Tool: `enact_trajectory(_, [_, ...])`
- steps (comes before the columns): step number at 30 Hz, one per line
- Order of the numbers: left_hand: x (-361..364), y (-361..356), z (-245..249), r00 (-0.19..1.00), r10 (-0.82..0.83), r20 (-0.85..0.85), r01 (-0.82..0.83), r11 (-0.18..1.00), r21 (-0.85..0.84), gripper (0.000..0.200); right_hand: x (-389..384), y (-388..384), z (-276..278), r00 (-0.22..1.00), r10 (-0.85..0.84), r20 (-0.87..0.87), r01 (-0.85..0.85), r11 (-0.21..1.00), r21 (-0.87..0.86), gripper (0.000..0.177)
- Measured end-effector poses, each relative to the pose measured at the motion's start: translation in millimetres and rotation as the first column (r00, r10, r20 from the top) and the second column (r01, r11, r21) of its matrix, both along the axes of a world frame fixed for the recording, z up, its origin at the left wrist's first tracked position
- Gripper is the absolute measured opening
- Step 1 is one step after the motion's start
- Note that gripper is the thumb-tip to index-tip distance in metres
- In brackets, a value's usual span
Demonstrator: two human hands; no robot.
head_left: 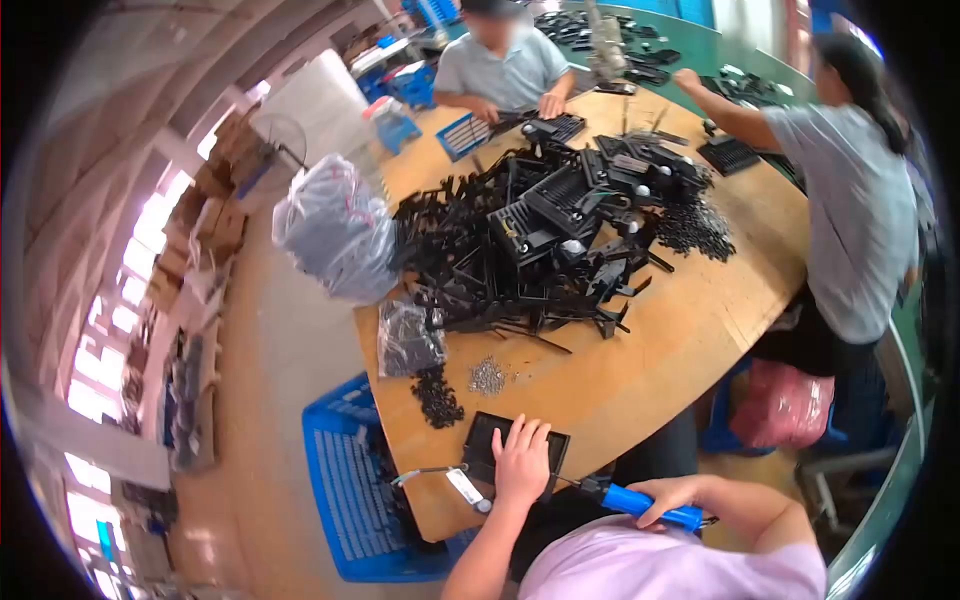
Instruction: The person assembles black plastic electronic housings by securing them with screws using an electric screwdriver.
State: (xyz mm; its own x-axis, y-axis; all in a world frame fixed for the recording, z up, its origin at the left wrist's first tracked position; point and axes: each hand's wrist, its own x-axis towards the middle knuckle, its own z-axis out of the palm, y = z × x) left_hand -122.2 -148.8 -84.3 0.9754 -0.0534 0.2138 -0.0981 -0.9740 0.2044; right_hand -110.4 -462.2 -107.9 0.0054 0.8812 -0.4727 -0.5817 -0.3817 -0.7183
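Observation:
Near the table's front edge lies a black rectangular plastic housing. My left hand rests on it with the fingers stretched out, covering its middle. My right hand is wrapped around a blue electric screwdriver, whose thin shaft points left toward the housing's lower right side. Whether the tip touches the housing cannot be made out. Just left of the housing, a cable with a white label lies on the table. Beyond the housing are a small heap of silvery screws and a pile of small black parts.
A large heap of black plastic parts covers the middle of the wooden table. Plastic bags stand at its left edge, with a blue crate below. One person works across the table, another at the right.

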Motion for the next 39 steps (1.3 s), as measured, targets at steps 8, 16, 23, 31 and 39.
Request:
enact_trajectory(8, [-13, -6, -3, 0.999, -0.032, 0.009, 0.033, 0.995, -0.089, 0.037, 6, 6, 10, 0.983, 0.09, -0.162, -0.088, 0.996, 0.014, 0.059])
enact_trajectory(16, [-26, -8, -3, 0.997, -0.039, 0.065, 0.042, 0.998, -0.053, 0.043, 0, -7, -23, 0.957, 0.051, -0.286, -0.023, 0.995, 0.1, 0.062])
enact_trajectory(23, [-41, -14, -25, 0.958, -0.047, 0.283, 0.017, 0.994, 0.108, 0.034, 9, 32, -28, 0.91, -0.043, 0.412, 0.016, 0.997, 0.07, 0.058])
enact_trajectory(31, [-55, -25, -24, 0.965, -0.016, 0.263, -0.027, 0.987, 0.158, 0.033, 32, 90, 2, 0.384, -0.01, 0.923, -0.001, 1.0, 0.012, 0.058])
enact_trajectory(39, [-35, -20, -5, 0.969, 0.064, 0.238, -0.086, 0.993, 0.085, 0.031, 78, 123, 27, -0.006, 0.194, 0.981, 0.065, 0.979, -0.193, 0.058])
